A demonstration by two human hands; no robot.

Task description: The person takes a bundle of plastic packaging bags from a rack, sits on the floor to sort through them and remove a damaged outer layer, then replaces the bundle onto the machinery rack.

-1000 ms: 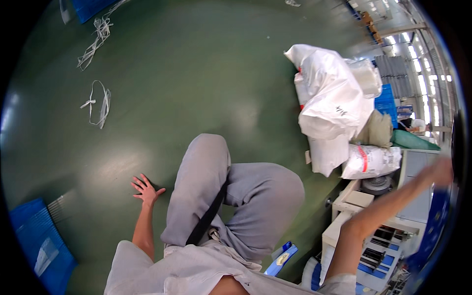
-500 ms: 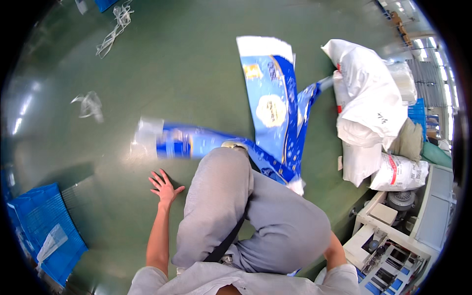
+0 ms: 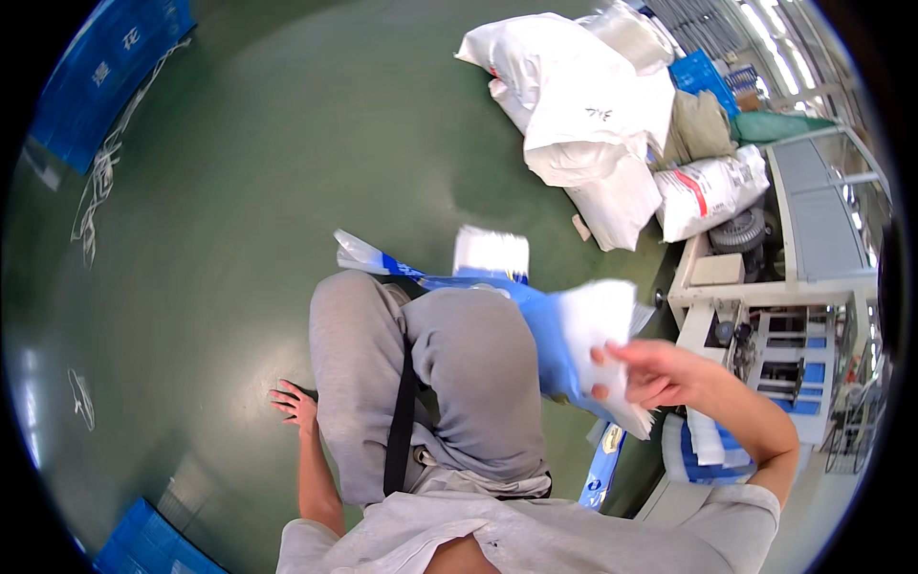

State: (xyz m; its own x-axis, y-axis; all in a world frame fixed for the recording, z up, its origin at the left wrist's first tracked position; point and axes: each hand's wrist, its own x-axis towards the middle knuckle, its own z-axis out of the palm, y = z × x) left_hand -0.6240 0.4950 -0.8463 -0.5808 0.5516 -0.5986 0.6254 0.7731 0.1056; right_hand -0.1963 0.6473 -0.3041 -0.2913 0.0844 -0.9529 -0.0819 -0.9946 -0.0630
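Observation:
My left hand (image 3: 295, 404), fingers spread, is over the green floor beside my left knee, holding nothing. I cannot tell whether it touches the floor. On the other side, my right hand (image 3: 660, 371) is closed on the white end of blue printed plastic bags (image 3: 550, 340), lifted beside my right knee. Its edges look layered and blurred. A white-ended piece (image 3: 491, 251) of the same blue bags and a narrow clear-tipped one (image 3: 361, 253) lie beyond my knees, partly hidden by my legs. Below my right hand a blue strip (image 3: 602, 466) hangs or lies.
White sacks (image 3: 593, 105) are heaped at the far right, with a red-striped sack (image 3: 712, 194) beside a white machine (image 3: 736, 287). Blue crates stand at the far left (image 3: 110, 77) and near left (image 3: 153, 540). Loose white strapping (image 3: 100, 182) lies on the floor.
My right hand has come into view from behind my leg and now holds up the bags' white end. The view has turned right; the fanned-out bags are now mostly gathered or hidden by my legs.

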